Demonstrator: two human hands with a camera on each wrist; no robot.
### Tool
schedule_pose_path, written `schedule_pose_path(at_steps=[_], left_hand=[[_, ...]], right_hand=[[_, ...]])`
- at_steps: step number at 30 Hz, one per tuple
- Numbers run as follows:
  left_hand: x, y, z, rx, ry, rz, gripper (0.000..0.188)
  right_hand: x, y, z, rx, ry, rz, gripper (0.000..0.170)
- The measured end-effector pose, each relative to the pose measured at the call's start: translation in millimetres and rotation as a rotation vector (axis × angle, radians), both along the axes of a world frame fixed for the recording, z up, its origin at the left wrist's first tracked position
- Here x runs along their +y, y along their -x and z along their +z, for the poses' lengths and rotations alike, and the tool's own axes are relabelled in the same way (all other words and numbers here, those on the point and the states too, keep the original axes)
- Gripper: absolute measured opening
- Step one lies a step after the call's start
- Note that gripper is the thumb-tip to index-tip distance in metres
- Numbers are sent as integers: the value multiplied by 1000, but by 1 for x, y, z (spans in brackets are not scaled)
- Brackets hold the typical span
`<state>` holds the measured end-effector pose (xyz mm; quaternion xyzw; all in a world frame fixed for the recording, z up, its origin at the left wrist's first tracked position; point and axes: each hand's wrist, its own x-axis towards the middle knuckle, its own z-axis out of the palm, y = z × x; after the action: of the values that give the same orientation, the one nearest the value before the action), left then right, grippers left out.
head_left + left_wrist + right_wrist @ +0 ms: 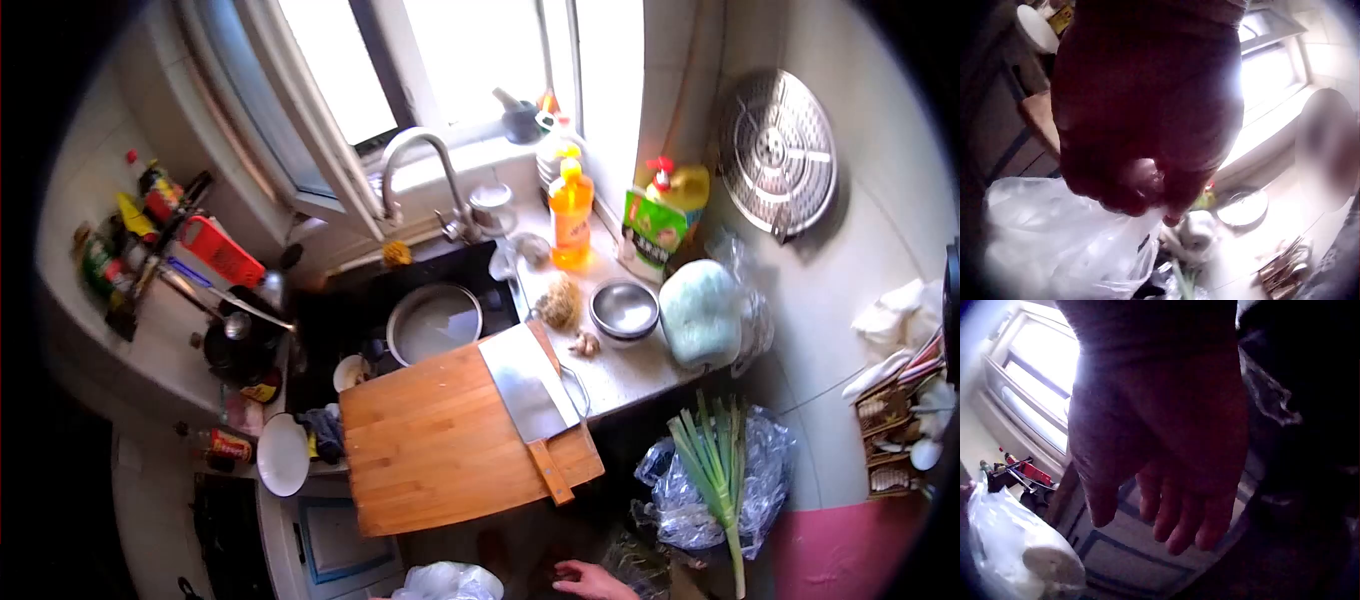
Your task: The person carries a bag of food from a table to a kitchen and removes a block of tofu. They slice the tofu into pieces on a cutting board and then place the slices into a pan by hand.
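Observation:
In the left wrist view the left hand (1147, 112) grips the gathered top of a white translucent plastic bag (1066, 237), which hangs below it. The bag (450, 582) also shows at the bottom edge of the head view, where the left hand is not seen. To its right, the right hand (592, 580) reaches in from the bottom edge, apart from the bag. In the right wrist view the right hand (1166, 437) hangs with relaxed fingers and holds nothing; the bag (1016, 550) is at lower left, with something pale and round inside.
A wooden cutting board (430, 440) with a cleaver (525, 385) lies across the counter's front edge, beside the sink with a metal pan (435, 325). Green onions (715, 465) lie on plastic wrap at the right. Bowls (625, 308) and an orange bottle (571, 220) stand behind.

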<state>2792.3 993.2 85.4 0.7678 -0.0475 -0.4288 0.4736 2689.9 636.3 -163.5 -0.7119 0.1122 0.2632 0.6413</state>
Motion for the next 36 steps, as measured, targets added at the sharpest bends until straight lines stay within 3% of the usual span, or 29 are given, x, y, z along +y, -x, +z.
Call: schedule_pose_path(at_steps=[1, 2, 5, 6, 7, 9, 11, 13, 15, 19, 21, 22, 25, 29, 32, 33, 34, 35, 36], left_hand=[[6, 0, 19, 11, 44, 12, 19], [12, 0, 29, -141, 142, 43, 18], [20, -2, 73, -110, 264, 327, 15], [44, -3, 60, -109, 301, 280, 20], [11, -21, 93, -243, 471, 284, 20], [0, -41, 112, -517, 396, 233, 13], [-10, -67, 126, -614, 287, 168, 14], [-23, -100, 133, -859, 274, 52, 17], [-24, -126, 122, -923, 318, 38, 18], [-12, -163, 73, -692, 460, 198, 21], [-10, -180, 48, -681, 518, 146, 26], [3, -191, 28, -628, 409, 25, 33], [12, -207, 25, -315, 346, 136, 41], [34, -226, 21, -557, 417, 10, 48], [44, -224, 28, -789, 246, -46, 50], [49, -226, 27, -675, 277, -30, 50], [55, -227, 25, -558, 303, -13, 51], [61, -229, 23, -444, 326, 5, 52], [65, -231, 14, -499, 351, 57, 52]], right_hand=[[-9, -4, 43, -10, 17, 9, 44], [-17, -7, 78, -21, 34, 16, 46], [-29, -13, 132, -133, 49, 11, 43], [-30, -24, 158, -153, 52, -2, 42], [-29, -33, 178, -170, 56, -17, 41], [-21, -46, 186, -299, -8, -84, 36], [-18, -64, 170, -147, -116, -110, 41], [2, -82, 198, -201, -59, -136, 35], [17, -99, 210, -257, 1, -92, 34], [42, -120, 210, -275, 38, -144, 36], [54, -134, 208, -337, 89, -166, 37], [62, -145, 215, -335, 121, -173, 37], [89, -184, 225, -475, 217, -165, 38], [143, -247, 263, -710, 339, -55, 39], [177, -283, 260, -960, 532, 27, 43], [183, -291, 251, -1037, 619, 57, 45], [185, -295, 239, -983, 680, 78, 49], [185, -295, 233, -762, 621, 76, 48], [182, -294, 230, -548, 558, 71, 48]])
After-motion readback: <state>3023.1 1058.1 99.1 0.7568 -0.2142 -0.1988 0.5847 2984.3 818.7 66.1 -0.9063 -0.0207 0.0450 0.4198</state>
